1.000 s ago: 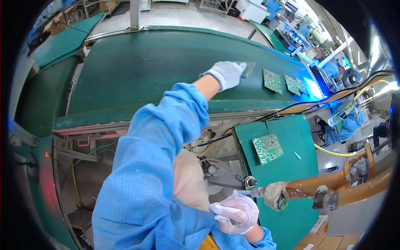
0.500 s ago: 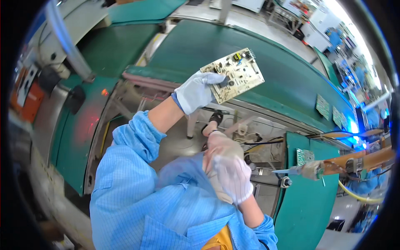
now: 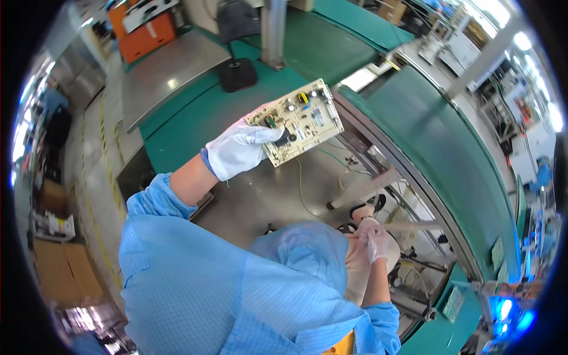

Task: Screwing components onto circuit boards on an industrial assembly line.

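My left hand [image 3: 244, 147], in a white glove, grips a cream circuit board [image 3: 312, 137] by its near left corner, the thumb lying on top beside a black part. The board's component side faces up, with a yellow-and-black transformer, capacitors and a row of pins at its far right edge. It is held in the air between two green-topped benches. Lower down, my right hand [image 3: 374, 244], in a thin pale glove, is over my leg, near the knee. Its fingers are too blurred to tell whether they are bent around anything.
A green conveyor-like bench [image 3: 438, 142] runs along the right, with small circuit boards [image 3: 453, 304] at its near end. On the left bench stand a black stand [image 3: 238, 74], a metal plate [image 3: 171, 77] and an orange box [image 3: 148, 40]. Cables hang beneath the right bench.
My view and body have turned left. The board in my left hand has gone from over the right bench to the gap beside the left bench. My right hand has moved down toward my knee.
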Motion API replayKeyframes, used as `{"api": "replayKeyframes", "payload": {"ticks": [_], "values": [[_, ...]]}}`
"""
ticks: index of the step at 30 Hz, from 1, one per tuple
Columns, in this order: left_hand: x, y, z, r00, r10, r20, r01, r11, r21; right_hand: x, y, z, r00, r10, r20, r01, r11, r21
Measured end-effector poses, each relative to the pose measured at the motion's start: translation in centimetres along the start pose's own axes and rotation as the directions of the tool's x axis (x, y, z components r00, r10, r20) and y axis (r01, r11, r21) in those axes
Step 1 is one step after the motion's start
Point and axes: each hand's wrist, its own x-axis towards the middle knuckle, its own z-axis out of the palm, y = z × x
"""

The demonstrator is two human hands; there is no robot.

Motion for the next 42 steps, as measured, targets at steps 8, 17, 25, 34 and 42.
{"api": "replayKeyframes", "payload": {"ticks": [8,17,25,34,42], "values": [[-2.7,3.6,-3.6,0.982,0.103,-0.156,-0.107,0.994,-0.014,0.9,5.4,1.8,0.983,-0.179,0.042,0.183,0.928,-0.325],[-2.4,4.7,-5.3,0.966,0.171,-0.193,-0.169,0.985,0.024,-0.8,1.7,1.9,0.998,-0.021,-0.067,-0.006,0.925,-0.380],[-1.2,5.6,-7.1,0.937,0.245,-0.248,-0.246,0.969,0.027,1.1,6.6,3.4,0.991,0.130,0.028,-0.124,0.981,-0.152],[-0.4,5.7,-6.9,0.932,0.301,-0.200,-0.310,0.951,-0.013,-0.2,2.0,2.3,0.997,0.076,0.009,-0.065,0.896,-0.440],[0.1,5.5,-5.8,0.759,0.410,-0.505,-0.541,0.829,-0.141,-2.8,1.3,0.4,0.981,0.172,0.090,-0.158,0.435,0.887]]}}
